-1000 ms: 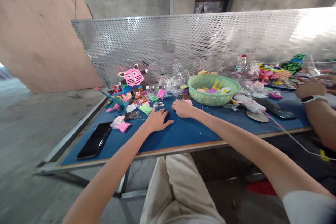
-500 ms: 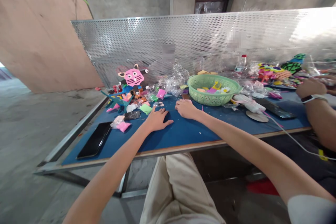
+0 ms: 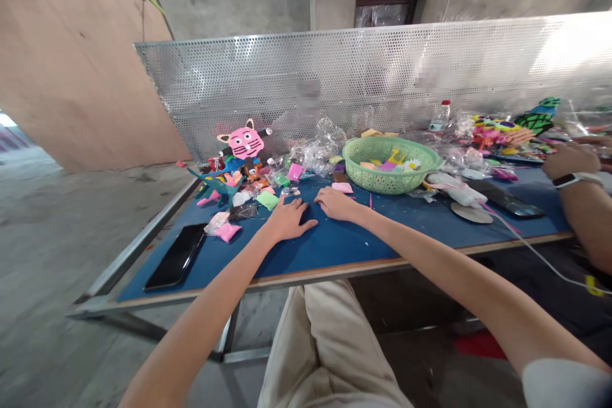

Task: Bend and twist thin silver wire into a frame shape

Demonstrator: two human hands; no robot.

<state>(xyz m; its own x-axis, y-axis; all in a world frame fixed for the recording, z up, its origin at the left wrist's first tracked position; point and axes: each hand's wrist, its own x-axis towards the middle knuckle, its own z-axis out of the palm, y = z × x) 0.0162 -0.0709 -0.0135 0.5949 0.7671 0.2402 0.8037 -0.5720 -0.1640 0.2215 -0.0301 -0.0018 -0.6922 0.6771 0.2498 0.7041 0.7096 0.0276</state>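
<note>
My left hand (image 3: 289,218) lies on the blue tabletop (image 3: 310,248) with its thumb apart from the fingers, open. Just right of it, my right hand (image 3: 336,205) rests with fingers curled and pressed together; whatever may be under the fingertips is hidden. A flat pink piece (image 3: 342,187) lies right behind the right hand. Close by the left fingers are a light green clay packet (image 3: 267,199) and a small clear plastic bit (image 3: 289,191). A thin pink stick (image 3: 370,201) lies beyond the right wrist.
A green basket (image 3: 389,182) holds colourful pieces. A pink cat figure (image 3: 245,143) stands among clay packets. At left lies a black phone (image 3: 176,256). To the right are a white cable (image 3: 540,252), another phone (image 3: 511,199) and another person's hand (image 3: 571,162). A perforated metal screen (image 3: 268,89) rises behind.
My right hand has drawn back slightly toward me and left, uncovering the pink piece. My left hand stays in nearly the same place. The whole view has shifted a little.
</note>
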